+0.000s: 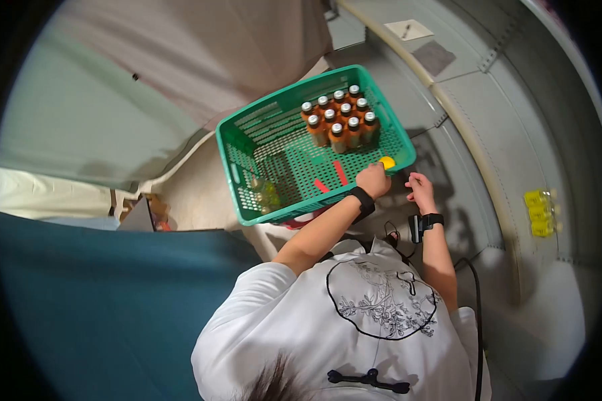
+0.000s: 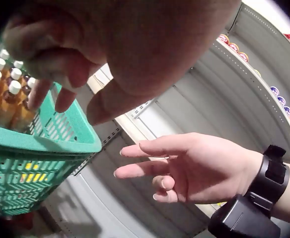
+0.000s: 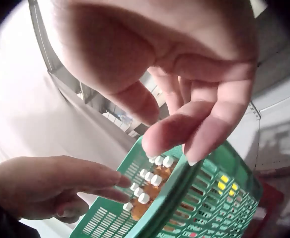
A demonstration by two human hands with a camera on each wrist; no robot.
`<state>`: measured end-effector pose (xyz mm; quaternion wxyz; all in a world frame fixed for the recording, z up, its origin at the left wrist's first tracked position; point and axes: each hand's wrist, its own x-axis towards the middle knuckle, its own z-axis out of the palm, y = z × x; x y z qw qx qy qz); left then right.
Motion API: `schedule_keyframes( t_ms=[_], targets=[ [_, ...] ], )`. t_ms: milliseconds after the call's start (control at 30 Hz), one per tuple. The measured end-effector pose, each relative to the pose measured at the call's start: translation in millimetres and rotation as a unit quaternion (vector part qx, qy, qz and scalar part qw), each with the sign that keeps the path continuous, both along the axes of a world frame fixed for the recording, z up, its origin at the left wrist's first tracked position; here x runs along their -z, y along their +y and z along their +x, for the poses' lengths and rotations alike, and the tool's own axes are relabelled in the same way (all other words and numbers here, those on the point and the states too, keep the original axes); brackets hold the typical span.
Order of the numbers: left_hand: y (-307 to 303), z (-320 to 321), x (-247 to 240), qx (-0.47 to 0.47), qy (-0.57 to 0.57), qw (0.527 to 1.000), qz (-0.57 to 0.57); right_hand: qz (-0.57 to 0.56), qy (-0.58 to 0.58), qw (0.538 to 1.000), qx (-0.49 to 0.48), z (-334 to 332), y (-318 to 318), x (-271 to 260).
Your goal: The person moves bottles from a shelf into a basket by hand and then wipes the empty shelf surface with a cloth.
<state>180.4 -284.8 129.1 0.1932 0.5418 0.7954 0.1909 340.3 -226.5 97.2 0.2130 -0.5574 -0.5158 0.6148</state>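
dark hair (image 1: 274, 384) nearest head camera. orange bottles (image 1: 338, 140) grouped in green basket (image 1: 277, 107). left hand (image 1: 373, 180) near rim, right hand (image 1: 421, 192) outside; both empty, fingers open. judged: between grips; next grip calls for fingers curled round bottle.

No readable text or labels anywhere.

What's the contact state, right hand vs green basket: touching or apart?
Apart. Left wrist view shows it: grey shelving is visible in the gap between the right hand's fingertips and the green basket's corner.
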Motion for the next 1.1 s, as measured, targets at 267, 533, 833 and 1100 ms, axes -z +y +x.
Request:
schedule_keyframes(
  t_ms=[267,533,833,1100],
  targets=[
    [38,85,-15,0.077,-0.041,0.996,0.022,0.069,0.070,0.994,0.054,88,26,1],
    [79,166,-33,0.155,-0.305,0.935,0.094,0.167,0.013,0.958,0.231,191,37,-43],
    [126,210,-58,0.277,-0.368,0.882,0.096,0.216,0.033,0.885,0.411,251,18,-95],
    [155,270,-74,0.424,-0.364,0.825,0.091,0.171,-0.009,0.847,0.504,296,-13,-100]
  ],
)
